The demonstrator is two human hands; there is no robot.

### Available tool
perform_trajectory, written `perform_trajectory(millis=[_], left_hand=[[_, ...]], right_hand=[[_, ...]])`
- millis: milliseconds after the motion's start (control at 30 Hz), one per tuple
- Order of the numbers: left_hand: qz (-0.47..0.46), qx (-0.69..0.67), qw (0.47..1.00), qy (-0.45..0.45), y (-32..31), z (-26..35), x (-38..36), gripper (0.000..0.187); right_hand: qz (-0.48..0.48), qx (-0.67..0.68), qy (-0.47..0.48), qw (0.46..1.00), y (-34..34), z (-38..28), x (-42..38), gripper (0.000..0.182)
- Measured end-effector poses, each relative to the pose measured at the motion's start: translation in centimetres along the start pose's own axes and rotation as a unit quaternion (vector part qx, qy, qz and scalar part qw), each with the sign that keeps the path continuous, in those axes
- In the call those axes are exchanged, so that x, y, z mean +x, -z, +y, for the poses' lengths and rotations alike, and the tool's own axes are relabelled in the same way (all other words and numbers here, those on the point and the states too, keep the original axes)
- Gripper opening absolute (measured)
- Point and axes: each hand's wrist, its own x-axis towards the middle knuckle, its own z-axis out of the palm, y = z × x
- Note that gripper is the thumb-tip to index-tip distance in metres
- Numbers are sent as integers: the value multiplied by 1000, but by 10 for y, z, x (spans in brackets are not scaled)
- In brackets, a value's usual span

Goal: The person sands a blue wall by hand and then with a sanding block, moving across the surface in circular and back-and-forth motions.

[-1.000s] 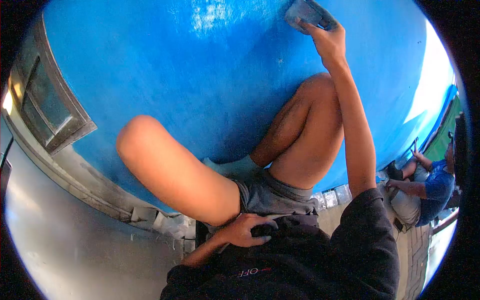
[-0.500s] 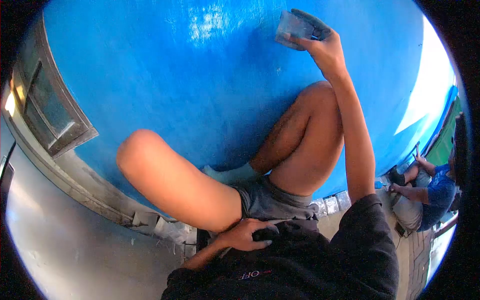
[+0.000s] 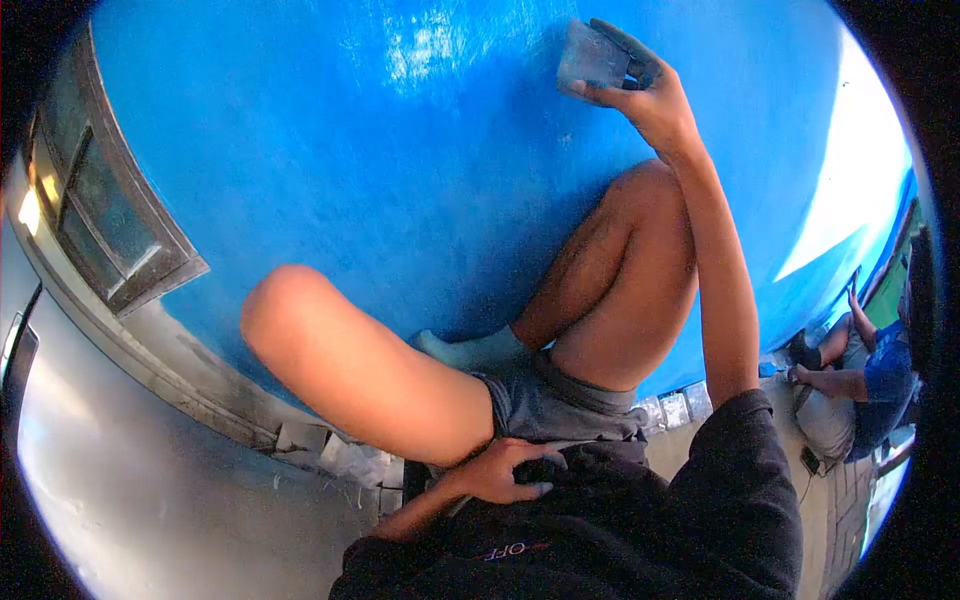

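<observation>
At the top of the view my right hand (image 3: 650, 95) is raised against the blue wall (image 3: 400, 170). Its thumb and fingers grip a greyish, squarish block (image 3: 592, 58) by the edges; the block is close to the painted surface, but whether it touches cannot be told. Dark grey dust or paint coats these fingers. Low in the view, my left hand (image 3: 505, 470) rests at my waist on the black shirt (image 3: 620, 510), its greyed fingertips apart and no held thing showing. My bent knees face the wall.
A brown-framed window (image 3: 120, 220) stands at the left. Beneath it a silvery car-like surface (image 3: 150, 470) fills the lower left. A crumpled clear plastic bag (image 3: 355, 462) lies near the wall's foot. At the right another person (image 3: 870, 385) in blue sits by the wall.
The whole view has shifted slightly, so wall, window and legs sit a little further right. My right hand keeps its grip on the block, which appears turned slightly. My left hand stays at my waist.
</observation>
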Motion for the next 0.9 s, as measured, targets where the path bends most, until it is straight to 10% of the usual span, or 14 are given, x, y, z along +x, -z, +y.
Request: perform_trajectory(millis=[300,600,767,900], left_hand=[[-4,13,1000,-3,1,9,-12,44],[-8,16,1000,4,2,15,-26,44],[2,28,1000,14,4,19,-25,43],[16,16,1000,-15,1,13,-20,51]], right_hand=[[56,4,78,995,-3,24,2,83],[197,-107,193,955,-13,23,8,43],[138,-112,-80,981,-17,-11,-3,52],[165,-58,-116,978,-17,-23,-4,59]])
